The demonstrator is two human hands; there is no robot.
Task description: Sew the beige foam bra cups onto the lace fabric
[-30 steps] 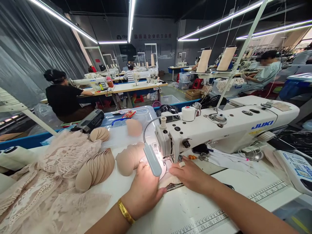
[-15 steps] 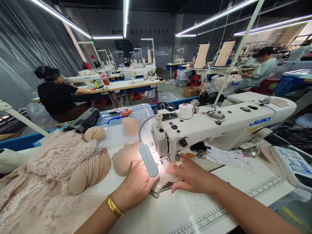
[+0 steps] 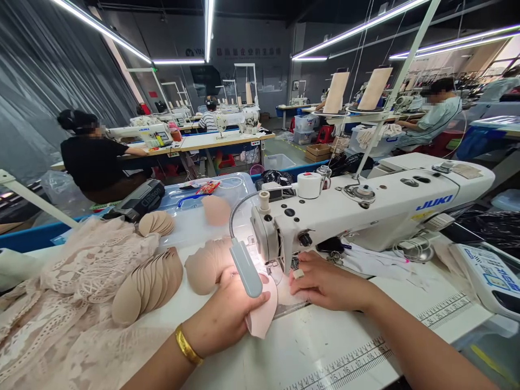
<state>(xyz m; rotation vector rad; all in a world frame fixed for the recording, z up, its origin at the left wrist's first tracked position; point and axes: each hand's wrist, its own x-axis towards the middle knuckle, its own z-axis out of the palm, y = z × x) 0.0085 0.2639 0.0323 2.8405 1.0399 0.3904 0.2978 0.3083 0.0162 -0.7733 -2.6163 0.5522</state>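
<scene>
My left hand (image 3: 227, 300) grips a pale pink bra cup (image 3: 264, 319), its thumb on top, just left of the sewing machine's needle area. A grey lamp head (image 3: 246, 269) hides part of that hand. My right hand (image 3: 325, 281) rests on the machine bed beside the presser foot, its fingers bent and close together; what they hold, if anything, is hidden. The white sewing machine (image 3: 349, 211) stands behind both hands. Beige bra cups lie in an overlapping stack (image 3: 148, 287) on the left, and another group of cups (image 3: 203, 265) lies just beyond my left hand.
Lace fabric (image 3: 89, 271) is heaped at the left. Behind the cups stands a translucent plastic box (image 3: 182, 227) with a single cup (image 3: 216, 210) on its lid. A printed ruler (image 3: 345, 365) runs along the front edge. Thread cones (image 3: 336, 93) stand above; co-workers sit farther back.
My left hand has drawn slightly toward me, and the pink cup now shows clearly in it. My right hand has shifted a little rightward, its fingers gathered closer and its thumb tucked in.
</scene>
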